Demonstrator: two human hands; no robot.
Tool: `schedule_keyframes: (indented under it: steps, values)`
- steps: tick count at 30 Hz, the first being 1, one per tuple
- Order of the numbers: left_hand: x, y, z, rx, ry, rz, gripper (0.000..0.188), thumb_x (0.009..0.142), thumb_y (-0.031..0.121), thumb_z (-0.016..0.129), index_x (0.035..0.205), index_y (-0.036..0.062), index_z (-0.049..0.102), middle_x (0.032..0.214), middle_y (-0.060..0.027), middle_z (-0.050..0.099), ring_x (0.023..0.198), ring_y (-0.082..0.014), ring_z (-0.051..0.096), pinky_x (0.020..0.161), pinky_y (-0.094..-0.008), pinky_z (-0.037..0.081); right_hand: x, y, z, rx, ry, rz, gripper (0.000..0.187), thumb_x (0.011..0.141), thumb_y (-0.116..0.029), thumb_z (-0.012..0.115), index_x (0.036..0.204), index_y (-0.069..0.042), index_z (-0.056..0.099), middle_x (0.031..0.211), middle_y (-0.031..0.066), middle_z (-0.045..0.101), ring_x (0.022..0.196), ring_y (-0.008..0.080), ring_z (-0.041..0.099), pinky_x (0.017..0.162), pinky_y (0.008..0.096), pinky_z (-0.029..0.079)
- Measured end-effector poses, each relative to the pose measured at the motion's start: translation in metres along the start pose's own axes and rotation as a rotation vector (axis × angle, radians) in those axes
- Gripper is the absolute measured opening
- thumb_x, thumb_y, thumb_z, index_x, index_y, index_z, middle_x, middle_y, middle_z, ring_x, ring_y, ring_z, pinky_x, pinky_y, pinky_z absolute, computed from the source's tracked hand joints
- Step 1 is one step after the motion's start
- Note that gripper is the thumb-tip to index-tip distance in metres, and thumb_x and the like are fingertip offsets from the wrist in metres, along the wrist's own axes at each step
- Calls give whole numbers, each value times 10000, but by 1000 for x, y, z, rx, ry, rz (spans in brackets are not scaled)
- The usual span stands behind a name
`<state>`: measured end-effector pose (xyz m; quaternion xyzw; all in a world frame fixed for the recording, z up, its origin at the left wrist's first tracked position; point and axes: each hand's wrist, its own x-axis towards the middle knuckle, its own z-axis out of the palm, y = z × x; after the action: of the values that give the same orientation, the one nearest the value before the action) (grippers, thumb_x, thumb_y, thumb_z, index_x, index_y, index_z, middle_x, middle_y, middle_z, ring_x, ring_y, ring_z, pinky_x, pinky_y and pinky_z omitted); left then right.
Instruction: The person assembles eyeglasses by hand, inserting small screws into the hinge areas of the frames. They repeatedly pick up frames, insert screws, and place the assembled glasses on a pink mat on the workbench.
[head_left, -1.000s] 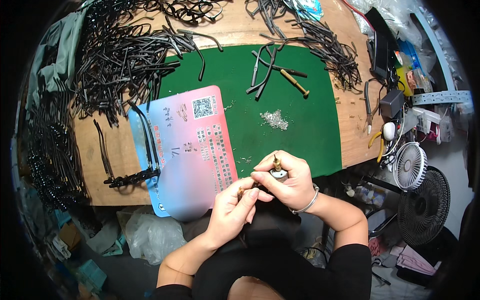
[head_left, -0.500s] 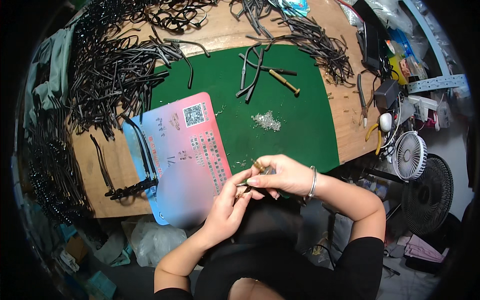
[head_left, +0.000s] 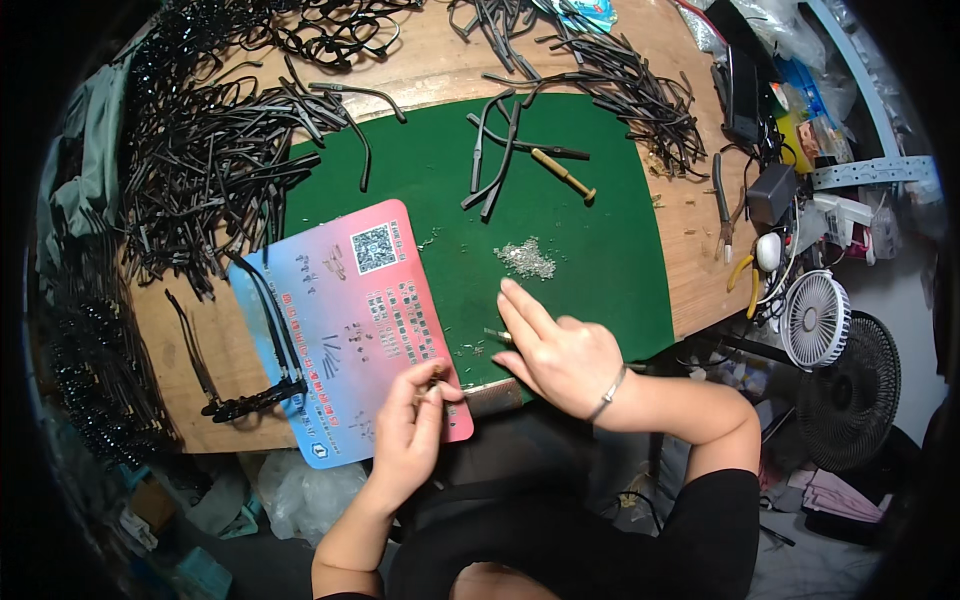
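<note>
Our right hand (head_left: 562,362) has swung away from our left hand (head_left: 408,425), now just short of the silver pieces (head_left: 527,259) heaped on the green mat (head_left: 610,240)! Its fingers stretch forward; whether the palm grips the slim metal tip (head_left: 497,334), we can't tell. Our left fingertips pinch a small part (head_left: 436,377). Those pieces look light, stiff, slippery: we'd pinch one by its ends.

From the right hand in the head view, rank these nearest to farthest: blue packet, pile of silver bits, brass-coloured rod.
From the right hand:
1. Pile of silver bits, on the green mat just beyond the fingertips.
2. Brass-coloured rod, farther up the mat.
3. Blue packet, at the picture's top edge.
</note>
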<state>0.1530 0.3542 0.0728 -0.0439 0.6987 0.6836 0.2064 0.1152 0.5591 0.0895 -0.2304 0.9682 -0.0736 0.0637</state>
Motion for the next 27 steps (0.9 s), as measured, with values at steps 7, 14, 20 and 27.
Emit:
schedule_keyframes:
  steps: [7, 14, 20, 27]
  values:
    - [14, -3, 5, 240, -15, 114, 346, 851, -83, 422, 1193, -36, 451, 925, -145, 645, 864, -176, 635, 780, -283, 483, -8, 34, -20, 536, -67, 178, 410, 822, -260, 619, 1108, -16, 456, 986, 157, 458, 724, 324, 603, 638, 385, 520]
    - [17, 1, 6, 289, 4, 128, 328, 846, -90, 418, 1165, -46, 481, 905, -148, 650, 856, -200, 652, 757, -278, 493, -11, 23, -6, 302, 41, 149, 362, 806, -123, 600, 1158, -98, 518, 916, 118, 476, 672, 258, 601, 544, 341, 510]
    - [17, -1, 9, 282, 18, 138, 332, 841, -85, 424, 1164, -46, 488, 908, -159, 646, 869, -212, 656, 740, -296, 505, -10, 22, 6, 139, 139, 82, 463, 691, -92, 643, 1145, -113, 553, 880, 86, 478, 571, 186, 561, 477, 292, 489]
    - [12, 13, -1, -186, -38, -175, 271, 920, -19, 398, 1185, -26, 455, 913, -108, 635, 562, -51, 491, 514, -185, 419, -8, 22, 7, 134, 107, 92, 459, 710, -88, 633, 1160, -111, 544, 858, 88, 473, 571, 194, 562, 466, 300, 484]
